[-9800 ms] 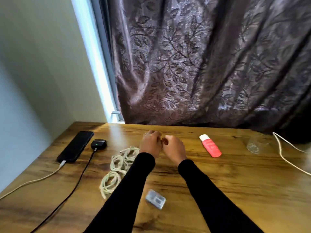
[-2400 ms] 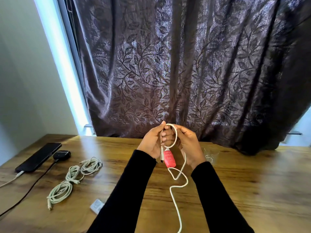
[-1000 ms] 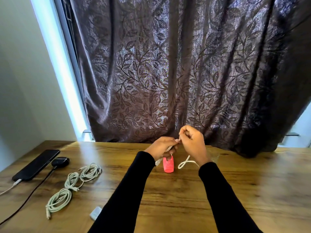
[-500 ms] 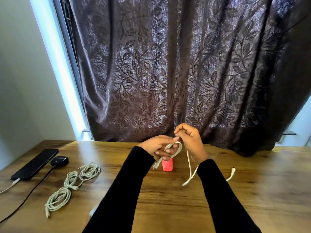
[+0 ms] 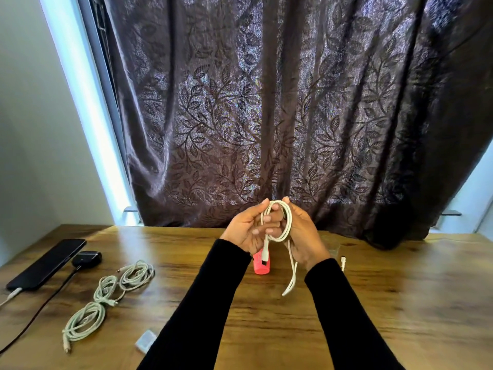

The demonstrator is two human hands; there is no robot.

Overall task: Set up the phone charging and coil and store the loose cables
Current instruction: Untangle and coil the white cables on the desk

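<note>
I hold a white cable (image 5: 287, 227) in a small loop above the wooden table (image 5: 266, 316). My left hand (image 5: 246, 228) grips the loop's left side, and one plug hangs below its fingers. My right hand (image 5: 302, 232) grips the right side, with a loose tail dangling under it to the table. Two coiled pale cables (image 5: 106, 297) lie at the left. The black phone (image 5: 46, 263) lies at the far left with a white cord plugged into its near end. A black earbud case (image 5: 86, 258) beside it has a black cord attached.
A pink tube (image 5: 261, 265) lies on the table under my hands. A small clear plastic box (image 5: 146, 340) sits near my left sleeve. A clear glass (image 5: 332, 245) stands behind my right wrist. A dark patterned curtain (image 5: 266, 116) hangs along the table's far edge.
The cable now forms a round loop held up between both hands. Half a second ago the hands were lower and more loose cable trailed on the table.
</note>
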